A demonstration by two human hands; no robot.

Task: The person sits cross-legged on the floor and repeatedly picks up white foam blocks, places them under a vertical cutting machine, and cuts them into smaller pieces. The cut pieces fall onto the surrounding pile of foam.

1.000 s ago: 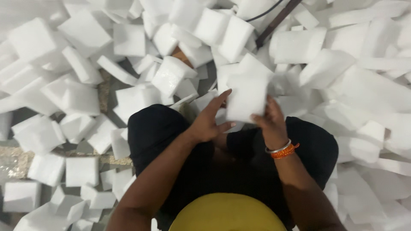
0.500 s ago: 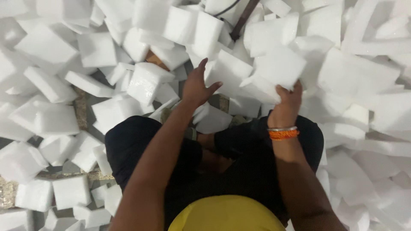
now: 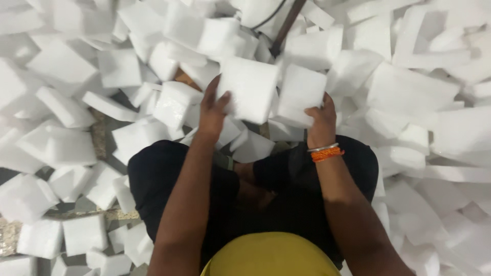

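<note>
I sit cross-legged in black trousers among white foam blocks. My left hand (image 3: pixel 212 110) grips a square white foam block (image 3: pixel 250 87) by its left edge, held up in front of me. My right hand (image 3: pixel 321 120), with an orange and silver bangle at the wrist, grips a second white foam block (image 3: pixel 302 92) from below. The two blocks stand side by side, their inner edges touching or nearly so.
Several loose white foam blocks (image 3: pixel 66 145) cover the floor on all sides, piled thicker to the right (image 3: pixel 414 87). A dark rod with a black cable (image 3: pixel 284 25) sticks out of the pile ahead. Speckled floor (image 3: pixel 13 237) shows at lower left.
One second ago both hands held a single block together. Since then the left hand reached out to the pile, and now each hand holds its own block, side by side.
</note>
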